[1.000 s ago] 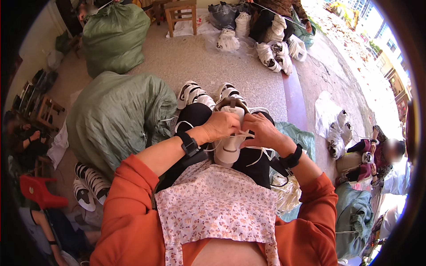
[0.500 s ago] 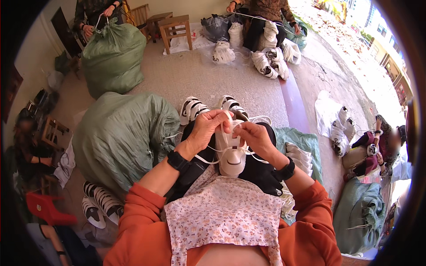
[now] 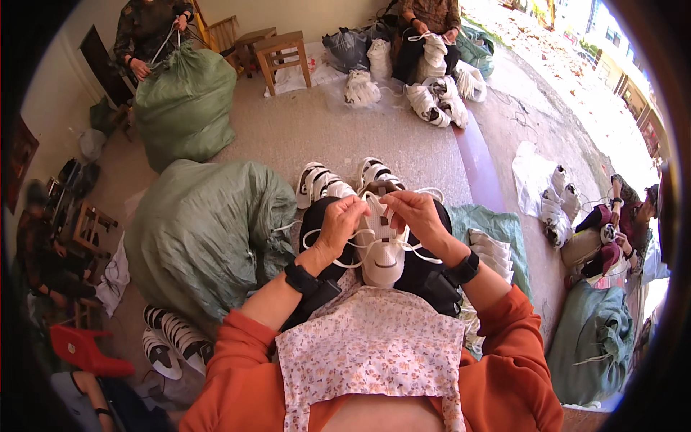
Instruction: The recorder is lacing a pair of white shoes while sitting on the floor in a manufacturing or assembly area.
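Note:
A white shoe upper (image 3: 383,265) rests between my thighs on my lap, its toe toward me. White shoelace (image 3: 308,238) loops out on both sides of its eyelets. My left hand (image 3: 342,225) is closed in a pinch on lace at the left edge of the lacing. Across the tongue, my right hand (image 3: 417,218) pinches lace too, thumb and forefinger together. The fingertips are a short gap apart, and the fine lace between them is partly hidden. Beyond my knees lie stacks of black-and-white shoe uppers (image 3: 317,181).
A big green sack (image 3: 205,234) bulges at my left, with a row of shoe uppers (image 3: 175,342) nearer me. At right, a green sheet (image 3: 515,248) bears more uppers. Other people work around the room; one grips a full green sack (image 3: 183,108). A wooden stool (image 3: 283,57) stands far off.
The raised lace loop in my left hand has come down, and my left fingers have drawn slightly left and lower. A lace loop now stands out left of the shoe.

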Available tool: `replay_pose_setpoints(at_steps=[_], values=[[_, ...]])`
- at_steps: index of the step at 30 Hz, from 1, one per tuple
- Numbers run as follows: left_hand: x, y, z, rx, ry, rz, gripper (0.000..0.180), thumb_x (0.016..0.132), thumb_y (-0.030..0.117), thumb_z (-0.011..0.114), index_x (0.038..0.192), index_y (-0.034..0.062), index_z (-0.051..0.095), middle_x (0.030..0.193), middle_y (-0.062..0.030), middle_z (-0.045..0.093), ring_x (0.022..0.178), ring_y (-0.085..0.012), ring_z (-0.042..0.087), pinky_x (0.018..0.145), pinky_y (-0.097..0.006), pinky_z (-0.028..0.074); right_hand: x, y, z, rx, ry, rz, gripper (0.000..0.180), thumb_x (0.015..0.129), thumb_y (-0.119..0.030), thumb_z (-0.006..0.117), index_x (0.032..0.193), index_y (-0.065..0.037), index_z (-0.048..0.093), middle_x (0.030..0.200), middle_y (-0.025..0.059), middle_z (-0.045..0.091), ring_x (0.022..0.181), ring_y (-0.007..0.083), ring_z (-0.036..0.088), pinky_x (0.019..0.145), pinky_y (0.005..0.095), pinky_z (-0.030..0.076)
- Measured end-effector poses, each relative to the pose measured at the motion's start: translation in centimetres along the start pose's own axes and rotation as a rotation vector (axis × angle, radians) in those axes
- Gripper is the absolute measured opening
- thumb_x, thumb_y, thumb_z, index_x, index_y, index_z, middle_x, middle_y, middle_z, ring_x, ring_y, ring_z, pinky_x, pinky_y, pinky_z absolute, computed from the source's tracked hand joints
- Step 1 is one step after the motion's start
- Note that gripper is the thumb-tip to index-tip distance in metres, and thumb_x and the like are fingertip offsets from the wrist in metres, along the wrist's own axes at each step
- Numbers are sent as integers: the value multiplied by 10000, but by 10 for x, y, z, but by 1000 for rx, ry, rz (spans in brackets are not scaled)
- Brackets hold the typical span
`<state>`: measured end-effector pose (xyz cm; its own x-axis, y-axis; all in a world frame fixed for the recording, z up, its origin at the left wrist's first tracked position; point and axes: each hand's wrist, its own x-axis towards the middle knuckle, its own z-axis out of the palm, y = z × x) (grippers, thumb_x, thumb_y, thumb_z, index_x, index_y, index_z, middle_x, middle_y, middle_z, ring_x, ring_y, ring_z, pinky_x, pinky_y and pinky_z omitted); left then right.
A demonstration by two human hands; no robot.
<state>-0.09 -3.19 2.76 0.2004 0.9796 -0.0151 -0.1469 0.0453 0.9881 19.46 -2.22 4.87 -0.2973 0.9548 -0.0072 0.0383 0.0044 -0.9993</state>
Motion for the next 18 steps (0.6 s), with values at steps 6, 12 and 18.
replay_pose_setpoints(at_steps=[6,12,18], values=[[1,-18,15,488,-179,227,186,920,176,627,908,1,689,751,-27,636,720,-119,575,663,-274,470,12,-19,-7,158,-43,-7,255,992,-196,509,968,31,623,766,71,663,557,97,612,434,203,465],[1,-37,21,641,-228,383,160,874,165,659,911,16,704,793,-90,667,724,-185,632,686,-284,496,14,-52,-21,127,-35,-60,245,987,-191,526,993,33,626,713,25,607,491,73,525,426,214,436],[0,-18,21,562,-261,235,176,881,173,656,912,8,707,798,-85,673,733,-165,630,679,-282,492,18,-110,-57,357,179,-332,260,986,-210,532,1032,33,613,696,1,567,472,43,416,436,203,410]])
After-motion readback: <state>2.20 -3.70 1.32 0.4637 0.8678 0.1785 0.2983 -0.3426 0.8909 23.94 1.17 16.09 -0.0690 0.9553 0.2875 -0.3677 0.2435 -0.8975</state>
